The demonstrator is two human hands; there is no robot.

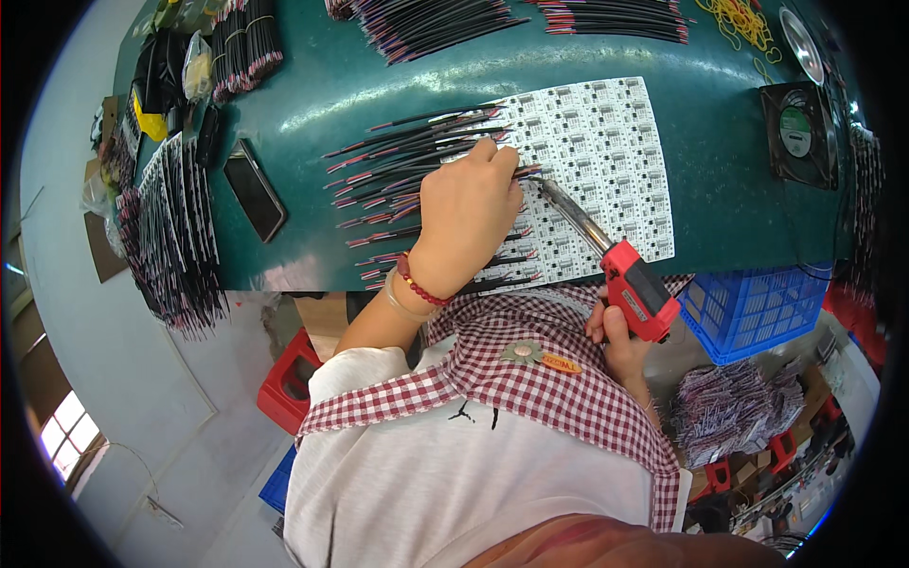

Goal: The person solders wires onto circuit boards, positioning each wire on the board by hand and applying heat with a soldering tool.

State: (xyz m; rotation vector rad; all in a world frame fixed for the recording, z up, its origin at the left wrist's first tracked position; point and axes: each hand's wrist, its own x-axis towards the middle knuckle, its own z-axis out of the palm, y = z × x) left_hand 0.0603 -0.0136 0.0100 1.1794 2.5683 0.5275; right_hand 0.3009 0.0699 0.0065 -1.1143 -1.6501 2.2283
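Note:
My left hand (471, 210) is closed in a pinch on a thin black cable (527, 171), whose stripped end pokes out past my fingers. Under it lies a white sheet of small printed circuit boards (606, 142), in rows with dark components. My right hand (617, 343) grips a red and black soldering gun (639, 289) by its handle. Its metal tip points up and left, close to the cable end; whether they touch I cannot tell. Along the sheet's left side lie several black cables (379, 170) with red and white wire ends, side by side.
A phone (254, 192) lies on the green table (294, 151) at the left, near hanging cable bundles (175, 227). More cable bundles (426, 24) lie along the back. A black fan (797, 134) stands at the right, above a blue crate (757, 308). Yellow bands (741, 21) lie back right.

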